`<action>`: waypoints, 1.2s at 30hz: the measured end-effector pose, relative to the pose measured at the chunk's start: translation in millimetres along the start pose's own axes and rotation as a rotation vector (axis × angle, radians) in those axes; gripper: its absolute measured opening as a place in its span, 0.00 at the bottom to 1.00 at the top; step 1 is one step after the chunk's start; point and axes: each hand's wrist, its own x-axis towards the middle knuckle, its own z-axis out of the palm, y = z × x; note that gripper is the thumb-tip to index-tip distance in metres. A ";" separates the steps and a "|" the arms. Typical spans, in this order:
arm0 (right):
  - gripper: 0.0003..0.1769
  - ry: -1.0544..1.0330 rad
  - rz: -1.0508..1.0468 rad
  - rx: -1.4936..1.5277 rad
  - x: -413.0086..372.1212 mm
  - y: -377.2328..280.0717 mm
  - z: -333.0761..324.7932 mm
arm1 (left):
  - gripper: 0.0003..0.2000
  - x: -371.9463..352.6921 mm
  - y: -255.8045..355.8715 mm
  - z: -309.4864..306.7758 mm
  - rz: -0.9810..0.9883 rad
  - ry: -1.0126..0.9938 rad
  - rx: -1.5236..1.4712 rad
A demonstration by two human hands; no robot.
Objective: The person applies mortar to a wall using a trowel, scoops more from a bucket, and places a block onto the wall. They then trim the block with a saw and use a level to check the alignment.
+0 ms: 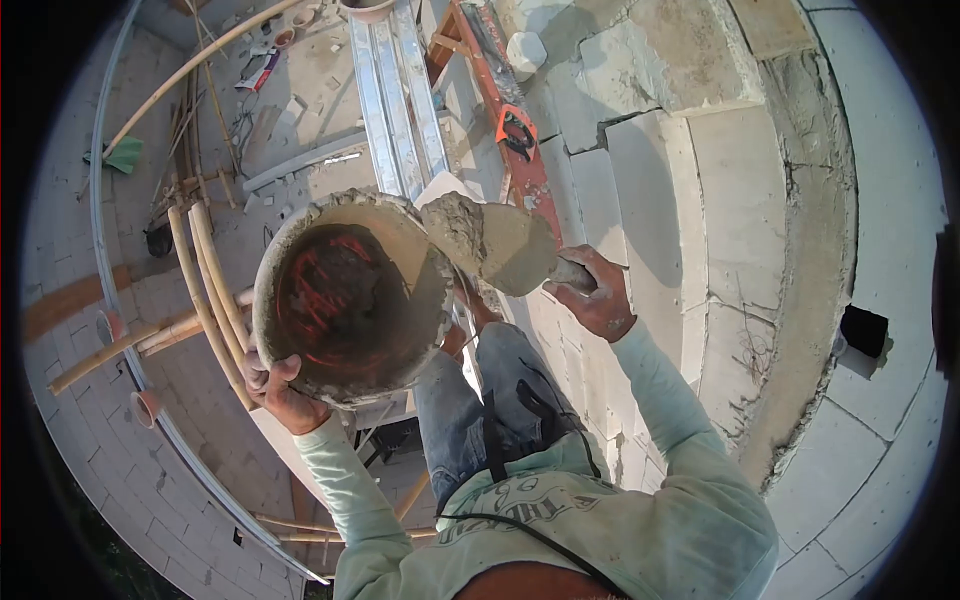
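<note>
My left hand (pixel 285 390) grips the lower left rim of a round, mortar-crusted bucket (pixel 420 345), tilted so that its inside faces the camera. Reddish streaks and grey residue show at the bottom. My right hand (pixel 598 293) is closed round the handle of a trowel (pixel 518 248). The trowel's blade points left and carries a lump of grey mortar (pixel 456 226) at its far end, beside the bucket's upper right rim. To the right of the trowel rises a wall of pale blocks (pixel 655 190).
A handsaw with an orange handle (pixel 516 130) lies on a reddish beam (pixel 530 185). Metal channels (pixel 385 100) stretch away beyond the bucket. Bamboo poles (pixel 208 290) stand at the left, above a floor with scattered debris. A dark square hole (pixel 864 331) shows at the far right.
</note>
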 end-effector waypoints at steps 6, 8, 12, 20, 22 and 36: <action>0.20 0.344 0.372 -0.059 -10.8 88.0 -23.2 | 0.08 11.2 -53.5 21.9 -0.130 0.004 -0.002; 0.19 0.403 0.423 0.016 -13.6 132.0 -26.4 | 0.08 14.4 -69.3 17.1 -0.143 -0.051 0.031; 0.18 0.504 0.538 0.095 -4.4 195.0 -35.4 | 0.08 21.5 -94.3 19.6 -0.193 -0.082 0.111; 0.17 0.521 0.744 0.737 48.3 240.2 -66.0 | 0.07 38.3 -143.0 0.5 -0.244 -0.176 0.235; 0.17 0.504 0.763 0.817 57.7 231.7 -69.3 | 0.05 40.3 -145.8 6.5 -0.230 -0.160 0.322; 0.15 0.534 0.884 0.205 64.7 223.1 -12.3 | 0.07 29.4 -140.6 -29.3 -0.338 -0.049 0.197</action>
